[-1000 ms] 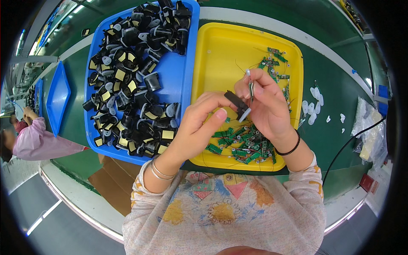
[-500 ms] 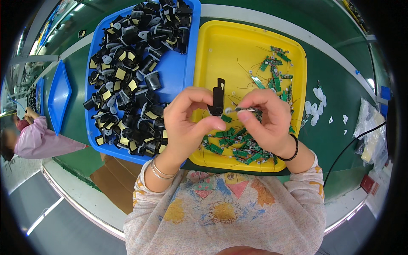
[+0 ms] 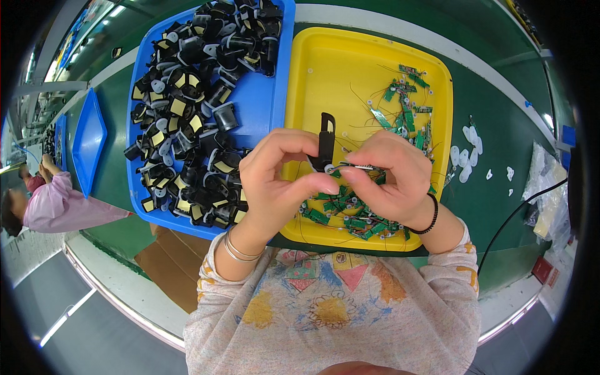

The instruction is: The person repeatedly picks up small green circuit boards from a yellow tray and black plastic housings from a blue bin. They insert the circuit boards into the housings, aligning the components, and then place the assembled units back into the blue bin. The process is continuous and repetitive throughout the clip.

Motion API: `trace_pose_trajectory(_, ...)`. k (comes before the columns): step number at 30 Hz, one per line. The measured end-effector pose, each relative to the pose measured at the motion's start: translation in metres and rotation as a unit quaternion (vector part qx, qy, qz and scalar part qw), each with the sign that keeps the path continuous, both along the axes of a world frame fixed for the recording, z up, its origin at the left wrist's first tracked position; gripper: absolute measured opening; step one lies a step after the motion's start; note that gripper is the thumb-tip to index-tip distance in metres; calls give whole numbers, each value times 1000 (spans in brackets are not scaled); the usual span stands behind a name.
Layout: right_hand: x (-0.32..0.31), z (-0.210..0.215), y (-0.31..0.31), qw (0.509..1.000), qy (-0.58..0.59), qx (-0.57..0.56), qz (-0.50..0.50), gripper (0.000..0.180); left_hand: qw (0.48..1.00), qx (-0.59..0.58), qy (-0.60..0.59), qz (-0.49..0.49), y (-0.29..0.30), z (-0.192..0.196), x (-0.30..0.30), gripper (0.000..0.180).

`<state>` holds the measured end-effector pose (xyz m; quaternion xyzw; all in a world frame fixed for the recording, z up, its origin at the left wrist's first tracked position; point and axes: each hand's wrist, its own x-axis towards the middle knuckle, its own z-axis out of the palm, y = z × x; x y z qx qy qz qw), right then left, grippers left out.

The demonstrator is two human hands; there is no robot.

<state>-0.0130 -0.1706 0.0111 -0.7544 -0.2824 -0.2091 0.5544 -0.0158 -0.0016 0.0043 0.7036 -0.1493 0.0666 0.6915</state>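
Handling of a small black part above two trays, seen from the head. The left hand (image 3: 273, 165) is closed on an elongated black part (image 3: 326, 140), holding it between thumb and fingers with its long end pointing away from the body. The right hand (image 3: 400, 178) pinches a slender circuit board (image 3: 362, 167) between thumb and forefinger; the board lies roughly crosswise, its near end at the base of the black part. Whether the two pieces touch cannot be told, as the fingertips partly cover them. Both pieces are held over the yellow tray (image 3: 325, 81), near its left side.

In the yellow tray, green circuit boards (image 3: 340, 203) with thin wires form one cluster below the hands and another along the right side. To the left, the blue tray (image 3: 253, 100) carries a dense heap of black housings (image 3: 194, 134), many with pale yellow pads and grey tabs; part of its floor is bare at the upper right. Both trays rest on the green worktop (image 3: 494, 212).

To the right of the yellow tray lie several white oval pieces (image 3: 464, 158), and farther right a clear plastic bag (image 3: 544, 194). At far left, a co-worker in a pink garment (image 3: 69, 203) sits near a second, shallower blue container (image 3: 90, 144). Brown cardboard (image 3: 172, 265) shows below the heaped tray.
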Motion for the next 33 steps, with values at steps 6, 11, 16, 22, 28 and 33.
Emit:
trace_pose_trajectory(6,1,-1,2,999,-42,-5,-21,17,1000,9,-5,-2,-1,1,-1,36)
trace_pose_trajectory(11,1,-2,2,999,-36,-8,-18,16,999,22,-24,2,-1,0,0,35)
trace_pose_trajectory(16,-2,1,1,999,52,8,-8,14,999,30,-44,8,-2,1,1,34)
trace_pose_trajectory(22,-1,2,0,999,24,-22,-8,14,996,34,-80,-11,0,0,4,31)
trace_pose_trajectory(28,0,-1,1,1000,-2,-13,22,14,997,-36,-32,-55,0,1,1,26)
trace_pose_trajectory(33,4,2,-2,994,15,-8,111,12,985,-120,57,-109,1,3,-5,26)
